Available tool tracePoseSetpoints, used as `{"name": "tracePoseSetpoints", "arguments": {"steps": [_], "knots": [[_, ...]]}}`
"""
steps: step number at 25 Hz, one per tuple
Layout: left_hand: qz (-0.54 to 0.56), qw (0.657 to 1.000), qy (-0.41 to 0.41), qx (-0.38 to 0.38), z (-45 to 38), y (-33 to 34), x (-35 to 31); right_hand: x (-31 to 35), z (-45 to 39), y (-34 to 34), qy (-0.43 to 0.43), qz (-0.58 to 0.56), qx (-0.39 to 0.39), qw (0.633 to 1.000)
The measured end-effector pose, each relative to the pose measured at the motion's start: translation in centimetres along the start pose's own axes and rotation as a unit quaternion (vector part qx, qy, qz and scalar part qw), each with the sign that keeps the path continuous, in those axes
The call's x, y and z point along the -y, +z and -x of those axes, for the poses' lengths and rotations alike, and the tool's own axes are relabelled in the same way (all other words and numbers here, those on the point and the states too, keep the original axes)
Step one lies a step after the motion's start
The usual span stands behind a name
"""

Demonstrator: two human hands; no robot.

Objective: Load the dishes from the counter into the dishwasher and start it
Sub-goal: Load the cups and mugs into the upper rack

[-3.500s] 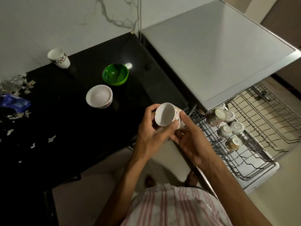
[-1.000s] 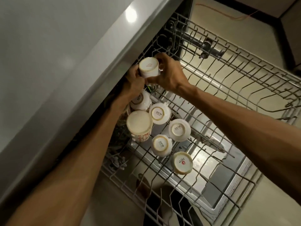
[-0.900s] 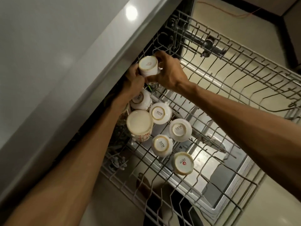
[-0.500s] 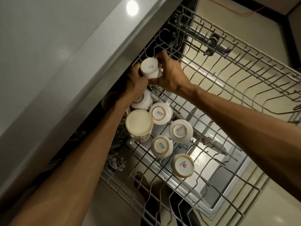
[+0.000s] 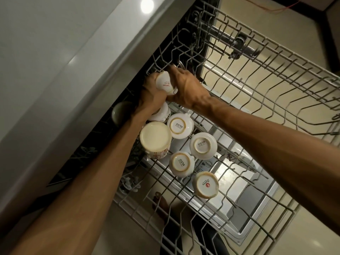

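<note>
Both of my hands hold a small white cup [image 5: 164, 82] upside down, its base towards me, at the back left of the pulled-out wire rack [image 5: 261, 100]. My left hand [image 5: 150, 97] wraps the cup from the left and below. From the right, my right hand [image 5: 185, 87] grips it. Several cups stand upside down in the rack below my hands, among them a large cream mug [image 5: 156, 138] and a small cup marked SISTA [image 5: 181, 125].
The grey dishwasher top [image 5: 60, 57] overhangs the rack's left side. A dark cup [image 5: 120, 112] sits in shadow under that edge. The right half of the rack holds bare tines. The open dishwasher door [image 5: 244, 214] lies below the rack.
I carried the cup from over the black counter to the rack and turned it upside down. In the last second both hands edged it slightly left, towards the rack's back corner.
</note>
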State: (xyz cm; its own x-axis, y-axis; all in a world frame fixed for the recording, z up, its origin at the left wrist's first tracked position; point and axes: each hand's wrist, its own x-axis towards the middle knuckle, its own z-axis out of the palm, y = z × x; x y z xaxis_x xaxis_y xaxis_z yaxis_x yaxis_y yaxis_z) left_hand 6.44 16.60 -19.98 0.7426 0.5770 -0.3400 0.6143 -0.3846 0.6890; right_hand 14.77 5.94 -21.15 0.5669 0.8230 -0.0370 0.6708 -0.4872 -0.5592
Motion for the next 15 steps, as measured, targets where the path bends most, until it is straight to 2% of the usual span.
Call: {"name": "tracePoseSetpoints", "arguments": {"steps": [9, 15], "knots": [[-0.001, 1.000, 0.031, -0.001, -0.18, -0.40, 0.53, 0.50, 0.11, 0.18, 0.010, 0.079, 0.043, 0.996], [0.003, 0.998, 0.059, -0.003, 0.17, -0.33, 0.96, 0.76, 0.41, 0.22, -0.005, 0.134, 0.010, 0.991]]}}
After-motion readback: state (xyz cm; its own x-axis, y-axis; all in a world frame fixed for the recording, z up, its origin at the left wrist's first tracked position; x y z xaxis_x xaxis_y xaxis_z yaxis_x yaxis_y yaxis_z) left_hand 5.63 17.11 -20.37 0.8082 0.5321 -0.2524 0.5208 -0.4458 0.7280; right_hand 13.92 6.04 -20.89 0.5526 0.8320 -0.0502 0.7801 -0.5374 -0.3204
